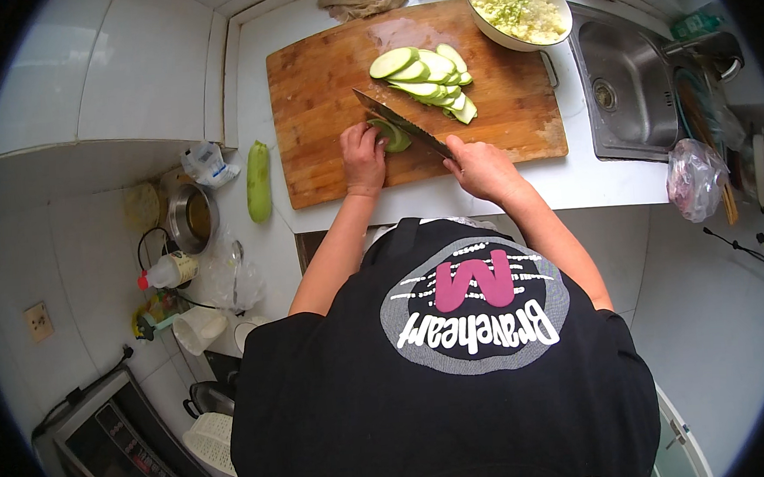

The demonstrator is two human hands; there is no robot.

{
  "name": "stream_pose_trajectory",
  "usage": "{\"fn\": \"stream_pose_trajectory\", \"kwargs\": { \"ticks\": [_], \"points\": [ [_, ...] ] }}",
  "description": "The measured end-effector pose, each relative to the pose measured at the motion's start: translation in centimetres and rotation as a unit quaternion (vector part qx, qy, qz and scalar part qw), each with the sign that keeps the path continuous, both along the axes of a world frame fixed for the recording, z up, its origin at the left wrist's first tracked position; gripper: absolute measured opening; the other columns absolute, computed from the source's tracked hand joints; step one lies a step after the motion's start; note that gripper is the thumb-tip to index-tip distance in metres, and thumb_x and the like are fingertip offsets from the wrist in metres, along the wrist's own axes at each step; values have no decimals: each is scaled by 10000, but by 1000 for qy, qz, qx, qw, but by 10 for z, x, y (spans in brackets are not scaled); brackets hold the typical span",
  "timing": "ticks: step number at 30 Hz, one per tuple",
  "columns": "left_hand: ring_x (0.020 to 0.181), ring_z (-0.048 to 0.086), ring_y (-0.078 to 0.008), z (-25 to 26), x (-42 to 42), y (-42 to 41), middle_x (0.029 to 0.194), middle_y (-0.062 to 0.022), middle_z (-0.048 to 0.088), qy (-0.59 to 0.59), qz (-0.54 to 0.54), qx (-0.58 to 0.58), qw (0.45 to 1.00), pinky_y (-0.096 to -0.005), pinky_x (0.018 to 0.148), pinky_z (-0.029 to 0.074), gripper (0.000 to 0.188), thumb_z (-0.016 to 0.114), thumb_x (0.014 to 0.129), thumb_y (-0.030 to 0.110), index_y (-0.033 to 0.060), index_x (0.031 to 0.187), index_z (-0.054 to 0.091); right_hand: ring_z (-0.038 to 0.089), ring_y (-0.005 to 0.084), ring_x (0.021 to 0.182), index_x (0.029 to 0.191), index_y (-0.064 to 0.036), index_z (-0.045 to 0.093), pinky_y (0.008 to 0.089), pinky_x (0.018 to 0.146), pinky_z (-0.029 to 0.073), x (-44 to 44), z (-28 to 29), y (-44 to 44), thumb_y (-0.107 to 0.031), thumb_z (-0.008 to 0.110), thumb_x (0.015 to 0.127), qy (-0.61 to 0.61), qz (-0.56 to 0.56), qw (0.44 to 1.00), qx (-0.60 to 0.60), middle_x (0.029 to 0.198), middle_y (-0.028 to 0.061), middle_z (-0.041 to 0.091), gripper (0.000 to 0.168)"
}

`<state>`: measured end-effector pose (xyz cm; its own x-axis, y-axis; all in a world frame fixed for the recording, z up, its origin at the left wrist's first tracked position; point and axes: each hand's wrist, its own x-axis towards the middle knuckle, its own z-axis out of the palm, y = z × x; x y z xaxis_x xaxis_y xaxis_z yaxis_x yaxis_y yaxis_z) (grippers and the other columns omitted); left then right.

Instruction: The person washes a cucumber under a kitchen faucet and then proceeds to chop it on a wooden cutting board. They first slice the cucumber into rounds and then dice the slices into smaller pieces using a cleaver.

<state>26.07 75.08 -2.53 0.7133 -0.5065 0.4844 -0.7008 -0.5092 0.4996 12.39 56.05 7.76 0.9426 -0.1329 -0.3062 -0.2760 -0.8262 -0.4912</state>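
Note:
My right hand [487, 169] grips the handle of a kitchen knife [402, 120], whose dark broad blade points up and to the left over a wooden cutting board [320, 91]. Against the blade's left side lies a cut piece of zucchini [393, 137], and the fingers of my left hand [363, 158] hold it on the board. Whether the edge is inside the flesh cannot be seen. Beyond the knife, overlapping oval zucchini slices [426, 78] lie in a loose pile. A whole zucchini [258, 182] rests on the white counter, left of the board.
A white bowl [489, 34] of shredded pale vegetable sits at the board's far right corner. Right of it is a steel sink [633, 102], with a plastic bag [698, 180] nearby. A crumpled cloth [367, 0] lies behind the board. A metal pot [213, 216] and a bottle [171, 271] stand left.

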Motion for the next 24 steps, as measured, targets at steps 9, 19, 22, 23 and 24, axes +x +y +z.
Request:
{"fn": "stream_pose_trajectory", "kwargs": {
  "ticks": [9, 19, 22, 23, 24],
  "points": [
    [1050, 545, -359, -9, 2, 0, 1093, -146, 597, -15, -36, 4, 999, -434, 926, 448, 245, 703, 769, 61, 42, 1006, 645, 635, 438, 807, 1003, -41, 460, 541, 683, 484, -4, 6, 11, -204, 541, 939, -8, 19, 999, -32, 829, 225, 652, 193],
    [1049, 535, -332, -5, 1, -4, 1091, -94, 603, -57, -27, 46, 997, -451, 895, 429, 252, 635, 751, 58, 91, 1001, 649, 668, 371, 654, 931, -45, 503, 473, 544, 525, -12, 10, 22, -110, 535, 856, -111, 34, 983, -141, 727, 175, 630, 105],
    [1059, 533, -332, -6, 0, -3, 1101, -89, 604, -59, -24, 52, 997, -455, 884, 431, 277, 635, 731, 46, 102, 1001, 656, 677, 342, 636, 927, -45, 507, 452, 519, 532, -10, 12, 24, -85, 534, 830, -101, 53, 978, -174, 718, 155, 628, 108],
    [1062, 533, -333, -7, 1, -2, 1103, -87, 605, -59, -24, 54, 997, -455, 880, 432, 284, 637, 724, 43, 106, 1001, 657, 680, 340, 642, 928, -45, 508, 453, 524, 534, -9, 14, 25, -84, 531, 833, -96, 54, 978, -175, 719, 151, 629, 105],
    [1063, 533, -332, -8, 1, -3, 1107, -86, 605, -62, -24, 53, 996, -454, 877, 434, 286, 638, 720, 42, 108, 997, 659, 683, 338, 648, 930, -45, 510, 455, 530, 537, -8, 16, 25, -84, 527, 837, -90, 56, 978, -177, 719, 148, 630, 102]
  ]
}}
